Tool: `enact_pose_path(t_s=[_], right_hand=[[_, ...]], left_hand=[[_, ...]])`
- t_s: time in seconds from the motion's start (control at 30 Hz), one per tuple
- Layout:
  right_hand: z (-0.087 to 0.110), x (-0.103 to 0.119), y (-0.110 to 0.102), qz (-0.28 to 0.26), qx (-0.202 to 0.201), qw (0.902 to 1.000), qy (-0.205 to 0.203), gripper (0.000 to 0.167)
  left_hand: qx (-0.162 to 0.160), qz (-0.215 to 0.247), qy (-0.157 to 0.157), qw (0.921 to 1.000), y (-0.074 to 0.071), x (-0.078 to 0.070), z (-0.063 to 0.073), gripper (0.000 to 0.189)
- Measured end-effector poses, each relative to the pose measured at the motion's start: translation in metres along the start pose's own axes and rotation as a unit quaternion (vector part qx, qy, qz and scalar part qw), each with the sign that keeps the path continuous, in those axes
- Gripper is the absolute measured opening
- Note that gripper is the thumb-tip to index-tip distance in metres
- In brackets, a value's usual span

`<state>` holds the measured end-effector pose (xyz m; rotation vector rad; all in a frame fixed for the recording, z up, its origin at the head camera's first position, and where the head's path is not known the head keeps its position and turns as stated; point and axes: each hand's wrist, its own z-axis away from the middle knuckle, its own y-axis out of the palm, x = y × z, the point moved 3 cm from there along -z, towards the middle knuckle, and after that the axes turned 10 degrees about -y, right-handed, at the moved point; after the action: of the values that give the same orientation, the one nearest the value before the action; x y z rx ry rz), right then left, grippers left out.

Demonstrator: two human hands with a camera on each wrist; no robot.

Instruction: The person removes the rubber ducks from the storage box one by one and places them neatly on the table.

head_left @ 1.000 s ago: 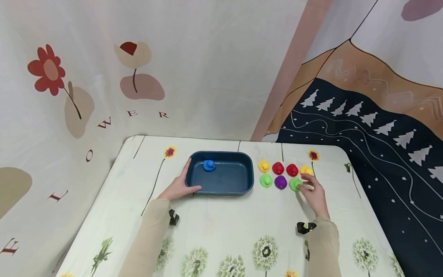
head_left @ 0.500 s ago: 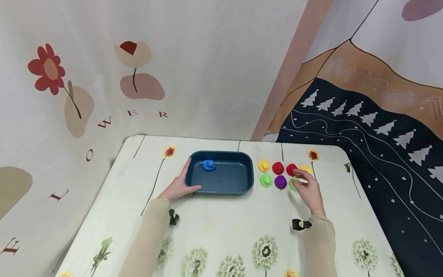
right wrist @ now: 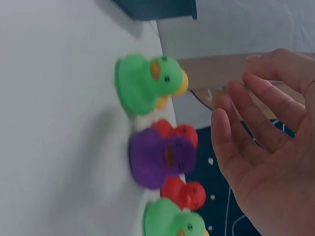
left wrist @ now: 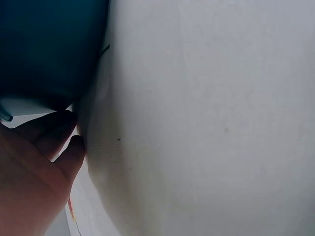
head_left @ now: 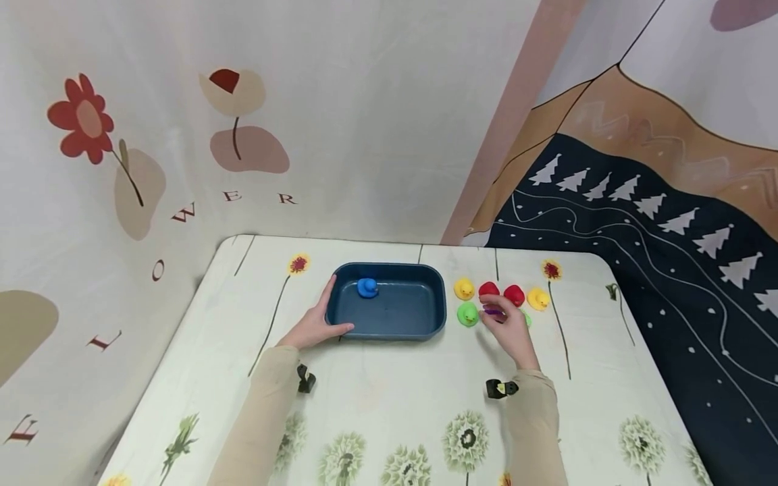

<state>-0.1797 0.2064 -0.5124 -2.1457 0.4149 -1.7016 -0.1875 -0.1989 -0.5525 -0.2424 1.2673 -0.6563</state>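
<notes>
A dark blue tray [head_left: 398, 310] stands on the table with a blue rubber duck [head_left: 367, 288] in its back left part. My left hand [head_left: 313, 329] rests on the tray's left end, thumb along the front rim and straight fingers against the side. My right hand [head_left: 509, 332] hovers over a purple duck [right wrist: 157, 158], fingers loosely bent and nothing between them; in the head view it mostly covers that duck. The right wrist view shows a gap between hand and duck. A green duck [head_left: 467, 314] stands left of the purple one, another green duck [right wrist: 170, 219] right of it.
Behind these ducks is a row of a yellow duck [head_left: 464, 289], a red duck [head_left: 488, 289], another red duck [head_left: 514, 295] and another yellow duck [head_left: 537, 299]. The flower-printed tablecloth [head_left: 395, 385] covers the table. Printed curtains [head_left: 365, 135] hang behind it.
My right hand has moved left, from beside the right green duck to over the purple duck, uncovering the right yellow duck. My left hand, the tray and the ducks stay in place.
</notes>
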Motion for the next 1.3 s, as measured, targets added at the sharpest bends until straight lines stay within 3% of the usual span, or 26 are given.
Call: enact_pose_path(t_s=[0.3,0.5,0.9,1.3], right_hand=[[-0.016,0.015,0.021,-0.043,0.037,0.9983,-0.014,0.030],[-0.024,0.024,0.035,-0.038,0.059,0.9975,-0.007,0.030],[-0.037,0.040,0.073,-0.053,0.122,0.9900,-0.046,0.030],[-0.050,0.055,0.105,-0.019,0.203,0.9772,-0.058,0.029]], left_hand=[[0.001,0.002,0.002,1.0000,-0.001,0.001,0.000,0.111],[0.002,0.005,-0.002,1.0000,0.000,0.000,0.000,0.110],[-0.001,0.000,-0.006,1.0000,-0.001,0.000,0.001,0.112],[0.004,0.003,-0.005,1.0000,0.000,-0.001,0.002,0.110]])
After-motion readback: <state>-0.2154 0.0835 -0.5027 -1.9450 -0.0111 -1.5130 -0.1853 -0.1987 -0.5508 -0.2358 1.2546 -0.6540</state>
